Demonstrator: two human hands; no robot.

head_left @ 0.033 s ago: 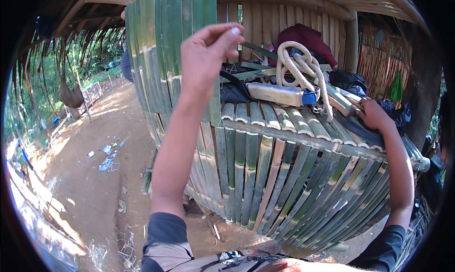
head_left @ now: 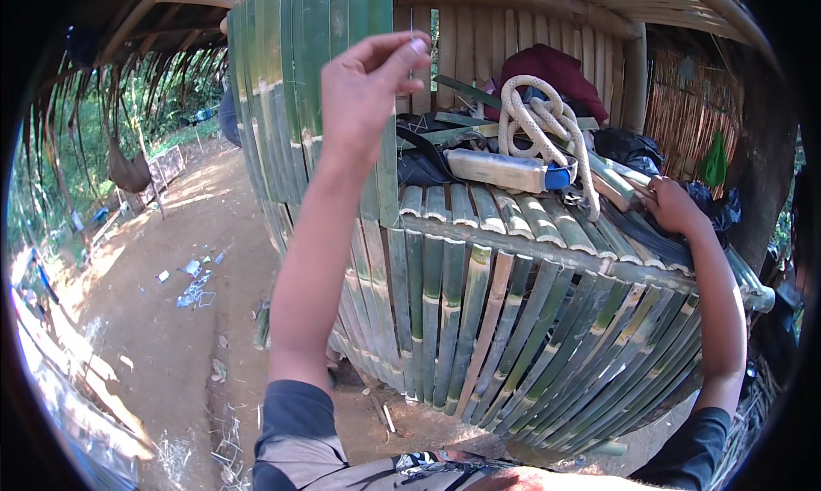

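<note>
My left hand (head_left: 363, 85) is raised in front of the upright green bamboo slat wall (head_left: 338, 29). Its thumb and fingers are curled together in a pinch; anything between them is too small or hidden to make out. At the right, my right hand (head_left: 676, 207) is closed over the end of split bamboo pieces (head_left: 617, 183), its palm side hidden. Those pieces lie on a platform of bamboo slats (head_left: 522, 217). Between the hands, a coiled cream rope (head_left: 534, 127) rests by a pale, flat-sided container with a blue end (head_left: 496, 169).
Black plastic bags (head_left: 629, 149) and a dark red cloth (head_left: 556, 76) sit at the back of the platform. Vertical bamboo slats (head_left: 496, 337) front it. A round bamboo pole end (head_left: 759, 299) sticks out at right. Scattered litter (head_left: 195, 281) lies on the dirt ground at left.
My left hand has shifted slightly up and to the left, still pinched. My right hand stays at the bamboo pieces.
</note>
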